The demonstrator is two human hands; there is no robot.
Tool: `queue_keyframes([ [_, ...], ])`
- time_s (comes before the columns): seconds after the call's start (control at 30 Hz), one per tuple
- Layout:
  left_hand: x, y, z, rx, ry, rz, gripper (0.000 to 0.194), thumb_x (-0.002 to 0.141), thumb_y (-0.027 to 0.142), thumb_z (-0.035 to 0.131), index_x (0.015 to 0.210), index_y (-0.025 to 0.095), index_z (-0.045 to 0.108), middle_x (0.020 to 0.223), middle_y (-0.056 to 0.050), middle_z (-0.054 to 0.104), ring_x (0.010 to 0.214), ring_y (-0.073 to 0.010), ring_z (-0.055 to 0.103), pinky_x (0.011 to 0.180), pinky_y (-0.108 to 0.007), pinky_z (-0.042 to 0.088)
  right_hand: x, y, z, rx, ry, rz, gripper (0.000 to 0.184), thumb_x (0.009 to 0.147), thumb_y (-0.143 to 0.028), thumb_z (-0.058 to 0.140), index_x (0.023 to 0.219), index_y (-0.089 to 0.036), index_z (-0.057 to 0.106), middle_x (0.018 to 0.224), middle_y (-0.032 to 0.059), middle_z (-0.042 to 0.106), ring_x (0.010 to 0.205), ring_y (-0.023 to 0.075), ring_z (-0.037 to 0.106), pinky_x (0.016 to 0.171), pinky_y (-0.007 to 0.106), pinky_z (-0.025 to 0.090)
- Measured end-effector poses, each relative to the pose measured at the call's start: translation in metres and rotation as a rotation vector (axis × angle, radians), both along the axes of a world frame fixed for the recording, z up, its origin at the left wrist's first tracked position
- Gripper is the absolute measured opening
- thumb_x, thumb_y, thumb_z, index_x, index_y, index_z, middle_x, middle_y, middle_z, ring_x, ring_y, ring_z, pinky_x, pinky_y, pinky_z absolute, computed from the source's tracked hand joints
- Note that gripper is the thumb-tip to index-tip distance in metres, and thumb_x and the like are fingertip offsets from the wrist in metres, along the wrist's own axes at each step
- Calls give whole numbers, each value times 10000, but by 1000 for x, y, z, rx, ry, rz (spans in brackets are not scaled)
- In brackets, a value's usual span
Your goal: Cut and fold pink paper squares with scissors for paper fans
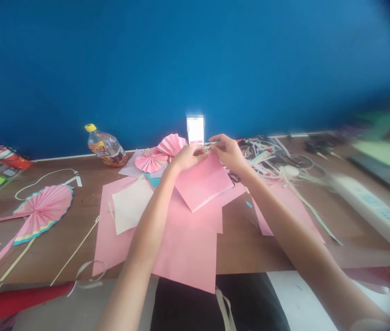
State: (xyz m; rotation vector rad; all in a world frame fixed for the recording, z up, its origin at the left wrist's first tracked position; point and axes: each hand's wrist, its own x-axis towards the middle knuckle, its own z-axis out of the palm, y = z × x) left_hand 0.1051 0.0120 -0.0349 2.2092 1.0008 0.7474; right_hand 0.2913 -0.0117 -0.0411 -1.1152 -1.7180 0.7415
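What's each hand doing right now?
Left hand: closed, fingers pinching the pink sheet at its far edge.
Right hand: closed, pinching the same sheet beside it.

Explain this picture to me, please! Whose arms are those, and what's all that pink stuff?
There's no robot here, just a person wearing a camera on their head, so one picture looks forward and down past their own arms. The left hand and right hand hold a pink sheet by its far edge. On the brown table lie more pink paper, a white piece and a big pleated fan. Behind are two small pleated pieces, a leaning drink bottle and a glowing screen.
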Motion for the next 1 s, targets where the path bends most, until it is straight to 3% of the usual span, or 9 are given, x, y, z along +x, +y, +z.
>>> queue_keyframes([
  [0.2, -2, -1, 0, -25, -3, 39, 257, 828, 370, 563, 715, 141, 590, 707, -34, 581, 687, -153, 524, 640, -276, 375, 0, 2, -4, 45, -2, 42, 327, 766, -236, 599, 1086, -173, 567, 790, 18, 684, 715, 171, 617, 671, 301, 458],
  [0.47, 2, -8, 4, -126, -84, -55, 341, 880, 472, 493, 844, 155, 615, 837, -58, 612, 784, -177, 551, 708, -293, 405, 2, 1, -3, 81, 9, -24, 290, 745, -234, 614, 1027, -171, 582, 748, 12, 670, 686, 174, 608, 657, 303, 461],
  [0.63, -3, 1, -1, -34, -44, 5, 341, 867, 477, 506, 802, 156, 598, 793, -45, 605, 739, -164, 539, 671, -280, 396, 3, 2, 1, 21, -60, 14, 270, 828, -287, 525, 1064, -168, 577, 816, 37, 681, 701, 171, 608, 627, 284, 451],
  [0.73, -17, 11, -6, -26, 37, 17, 302, 850, 440, 527, 791, 157, 612, 786, -48, 620, 738, -172, 555, 683, -290, 414, 12, 2, 4, -33, -303, -71, 223, 851, -261, 473, 1005, -170, 607, 831, 52, 680, 712, 173, 604, 639, 282, 438],
  [0.8, -27, 18, -9, -46, 74, 24, 260, 830, 401, 552, 830, 158, 643, 856, -66, 652, 807, -194, 587, 736, -310, 438, 19, 0, 5, -101, -598, -120, 153, 795, -212, 532, 899, -169, 635, 850, 70, 680, 763, 197, 611, 660, 289, 431],
  [0.87, -36, 23, -14, -62, 84, 62, 240, 812, 362, 562, 883, 158, 667, 929, -82, 672, 880, -213, 605, 792, -331, 450, 22, -3, 4, -251, -877, -81, 135, 724, -162, 586, 843, -166, 650, 876, 92, 684, 787, 222, 621, 651, 292, 432],
  [0.93, -42, 28, -20, -79, 83, 109, 240, 791, 327, 570, 915, 153, 679, 967, -90, 681, 919, -224, 615, 824, -343, 455, 22, -6, 2, -406, -1044, -17, 215, 678, -130, 612, 884, -164, 662, 903, 107, 688, 769, 234, 634, 622, 294, 440],
  [1.0, -44, 30, -25, -109, 79, 154, 237, 763, 300, 587, 909, 142, 687, 969, -96, 688, 921, -230, 625, 824, -344, 463, 19, -8, -2, -458, -1122, -10, 342, 640, -101, 628, 975, -162, 660, 952, 122, 688, 790, 250, 646, 617, 300, 456],
])
